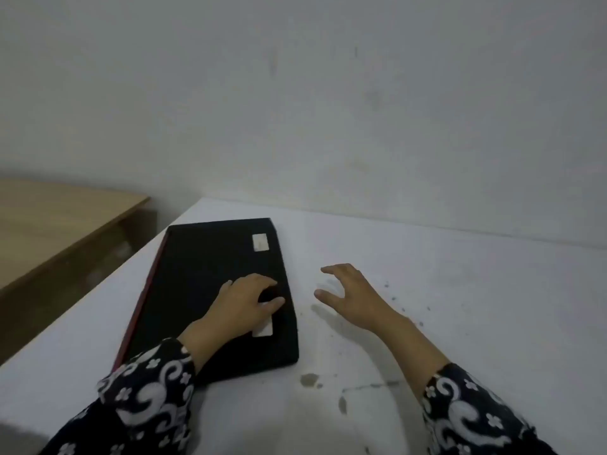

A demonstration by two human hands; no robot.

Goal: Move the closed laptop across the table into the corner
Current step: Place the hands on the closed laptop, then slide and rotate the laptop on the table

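Observation:
A closed black laptop (203, 284) with a red strip along its left edge lies flat on the white table (460, 323), near the table's far left corner by the wall. Two small white stickers show on its lid. My left hand (244, 298) rests on the lid toward its right side, fingers curled and spread, pressing on it without gripping an edge. My right hand (348, 295) hovers just above the table to the right of the laptop, apart from it, fingers spread and holding nothing.
A grey-white wall (328, 110) runs along the table's far edge. A brown wooden table (56, 218) stands to the left across a dark gap. Dark specks and stains mark the white surface at the right and front.

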